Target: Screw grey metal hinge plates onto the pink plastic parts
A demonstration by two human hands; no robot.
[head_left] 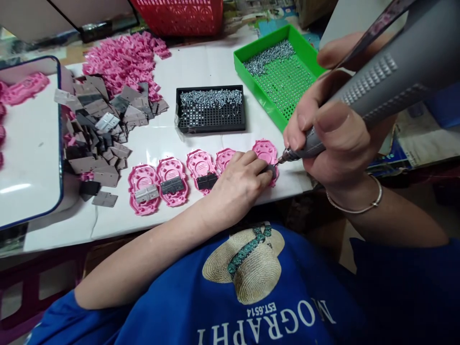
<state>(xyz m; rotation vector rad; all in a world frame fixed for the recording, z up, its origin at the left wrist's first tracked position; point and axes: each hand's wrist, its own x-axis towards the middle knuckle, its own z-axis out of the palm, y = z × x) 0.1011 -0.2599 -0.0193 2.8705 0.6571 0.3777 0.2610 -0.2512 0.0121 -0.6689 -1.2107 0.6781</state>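
Observation:
My right hand is wrapped round a grey electric screwdriver. The screwdriver's tip meets a dark plate lying in the rightmost pink plastic shell. With curled fingers, my left hand grips that shell's left side and plate, hiding part of both. Another pink shell is partly covered by the left hand. Further left in the row lie several pink shells, among them one with a black plate, one with a dark grey plate and one with a light grey plate.
Behind the row stand a black perforated tray and a green tray, both holding small screws. Loose grey and black plates lie beside a heap of pink parts. A white blue-rimmed tray is at left, a red basket behind.

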